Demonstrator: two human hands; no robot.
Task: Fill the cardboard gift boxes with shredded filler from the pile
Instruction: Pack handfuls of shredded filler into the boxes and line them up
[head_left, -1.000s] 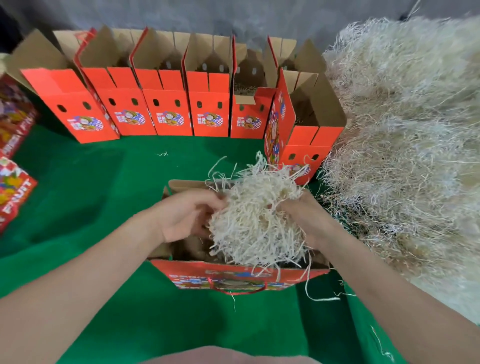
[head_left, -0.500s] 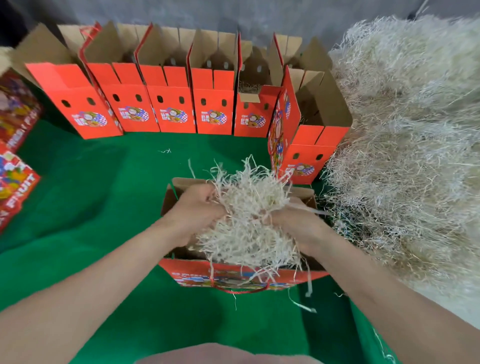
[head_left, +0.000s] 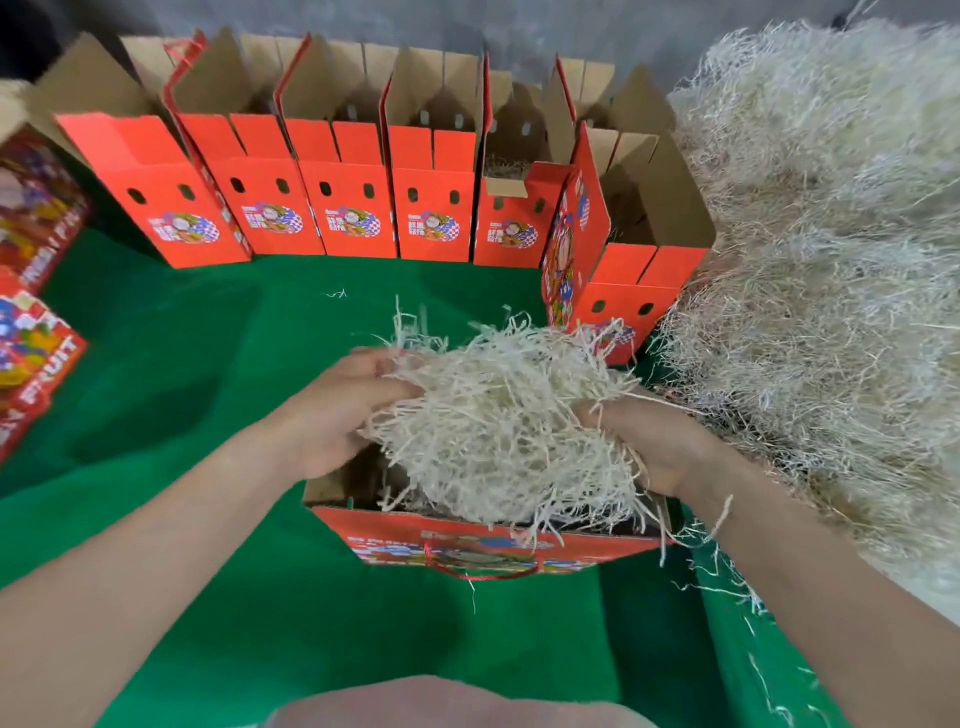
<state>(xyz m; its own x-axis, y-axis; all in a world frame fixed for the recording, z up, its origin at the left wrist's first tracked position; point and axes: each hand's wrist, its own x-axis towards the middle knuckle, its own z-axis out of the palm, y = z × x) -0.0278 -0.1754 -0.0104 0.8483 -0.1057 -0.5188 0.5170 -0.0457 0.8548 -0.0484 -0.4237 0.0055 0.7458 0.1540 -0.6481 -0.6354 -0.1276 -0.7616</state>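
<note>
An open red cardboard gift box (head_left: 483, 545) stands on the green cloth right in front of me. Above its opening I hold a big clump of pale shredded filler (head_left: 498, 415) between both hands. My left hand (head_left: 337, 410) grips the clump's left side with curled fingers. My right hand (head_left: 660, 447) grips its right side. Strands hang into the box and over its front wall. The large filler pile (head_left: 821, 249) fills the right side of the view.
A row of several open red gift boxes (head_left: 343, 208) stands along the back, one more (head_left: 623, 280) angled beside the pile. Flat printed boxes (head_left: 31, 332) lie at the left edge. Green cloth (head_left: 171, 364) covers the table; loose strands lie at the right.
The clump has been pulled wider and lifted a little above the box. My left hand shifted left and up, my right hand slightly right.
</note>
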